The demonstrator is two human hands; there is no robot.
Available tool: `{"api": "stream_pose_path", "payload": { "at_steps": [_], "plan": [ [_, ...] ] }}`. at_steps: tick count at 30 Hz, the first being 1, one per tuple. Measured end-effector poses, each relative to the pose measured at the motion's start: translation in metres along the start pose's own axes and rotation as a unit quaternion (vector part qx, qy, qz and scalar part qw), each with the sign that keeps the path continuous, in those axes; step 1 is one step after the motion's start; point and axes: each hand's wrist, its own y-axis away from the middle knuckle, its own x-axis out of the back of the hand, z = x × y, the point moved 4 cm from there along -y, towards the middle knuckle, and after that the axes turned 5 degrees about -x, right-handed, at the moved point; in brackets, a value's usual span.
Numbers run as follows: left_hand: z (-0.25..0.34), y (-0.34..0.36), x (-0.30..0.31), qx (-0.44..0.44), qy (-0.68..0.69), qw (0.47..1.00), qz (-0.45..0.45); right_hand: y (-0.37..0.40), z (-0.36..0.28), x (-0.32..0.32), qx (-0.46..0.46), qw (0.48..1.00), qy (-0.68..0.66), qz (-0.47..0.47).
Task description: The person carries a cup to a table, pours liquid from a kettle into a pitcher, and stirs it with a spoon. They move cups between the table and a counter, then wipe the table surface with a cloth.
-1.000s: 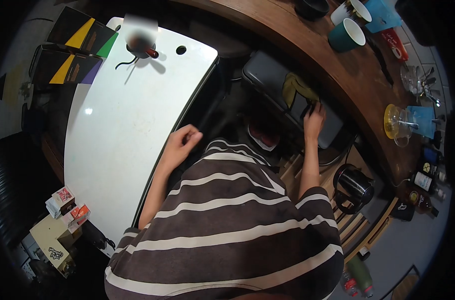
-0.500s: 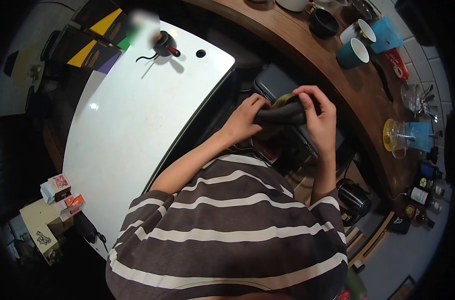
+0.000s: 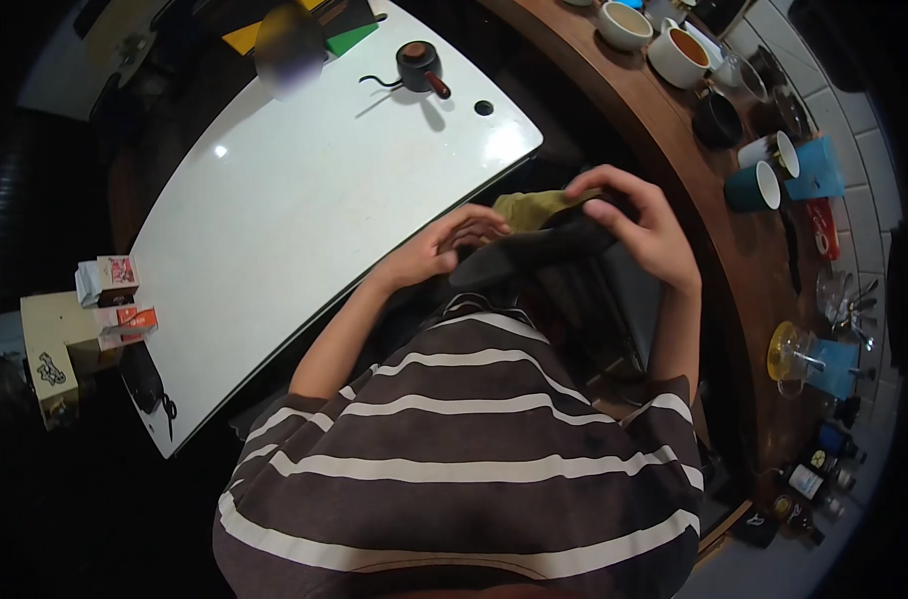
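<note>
A limp dark item (image 3: pixel 534 252), perhaps cloth, hangs between my two hands in front of my chest, above the gap between the white table and the wooden counter. An olive piece (image 3: pixel 532 210) shows along its upper side. My left hand (image 3: pixel 449 245) is at its left end, fingers curled loosely against it, the exact hold partly hidden. At the other end my right hand (image 3: pixel 638 222) pinches it between thumb and fingers.
On the white table (image 3: pixel 284 210) stands a dark kettle (image 3: pixel 417 68) with a thin spout; small boxes (image 3: pixel 117 280) lie at its left corner. The curved wooden counter (image 3: pixel 663 120) carries a teal cup (image 3: pixel 753 188), mugs, a glass server (image 3: pixel 791 349) and several bottles.
The view has shifted, so the table and counter items appear further right or lower. My hands have moved apart, and the dark item is spread wider, with more of the olive piece showing.
</note>
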Motion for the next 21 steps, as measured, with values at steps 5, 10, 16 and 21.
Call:
{"api": "stream_pose_path", "payload": {
  "at_steps": [5, 10, 16, 21],
  "plan": [
    [-0.007, -0.012, -0.017, -0.093, -0.319, 0.942, 0.056, -0.034, -0.007, -0.045, -0.006, 1.000, -0.001, -0.014],
    [-0.018, 0.003, -0.008, -0.139, -0.380, 0.903, 0.147, -0.042, -0.010, -0.068, -0.001, 0.999, -0.023, 0.023],
    [-0.034, 0.022, -0.007, -0.116, -0.322, 0.922, 0.180, -0.037, -0.027, -0.086, -0.033, 0.981, -0.176, -0.070],
    [-0.015, 0.052, 0.007, -0.153, -0.383, 0.860, 0.302, -0.034, -0.037, -0.099, 0.006, 0.982, -0.161, -0.101]
  ]
}}
